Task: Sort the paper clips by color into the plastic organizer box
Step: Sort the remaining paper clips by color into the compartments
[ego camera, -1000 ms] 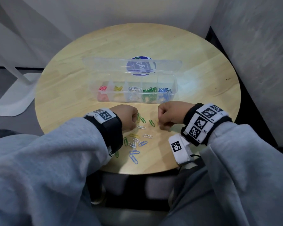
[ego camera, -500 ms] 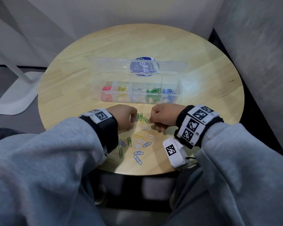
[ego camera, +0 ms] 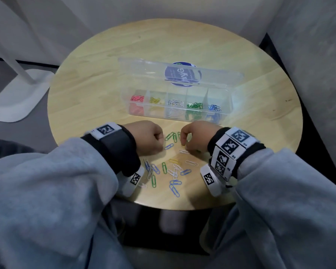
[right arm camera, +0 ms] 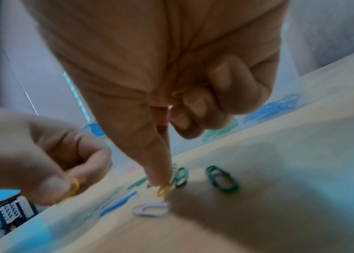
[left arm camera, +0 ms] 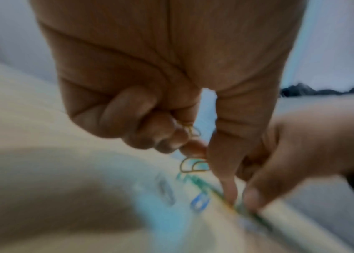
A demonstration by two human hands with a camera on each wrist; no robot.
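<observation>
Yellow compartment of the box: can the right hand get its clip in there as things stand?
Probably yes. The box stands just beyond the right hand with its lid tipped back, and nothing lies between them. The yellow compartment is second from the left, so it means a short reach across.

Blue round sticker (ego camera: 183, 74) on organizer box lid (ego camera: 175, 71) — lettering unreadable, right wrist band tags (ego camera: 233, 150) — "R2", "R3"

Soft, dim light falls evenly on the table (ego camera: 260, 55), glare whitens the box (ego camera: 228, 105), and both wrist views are blurred, edges bending.
</observation>
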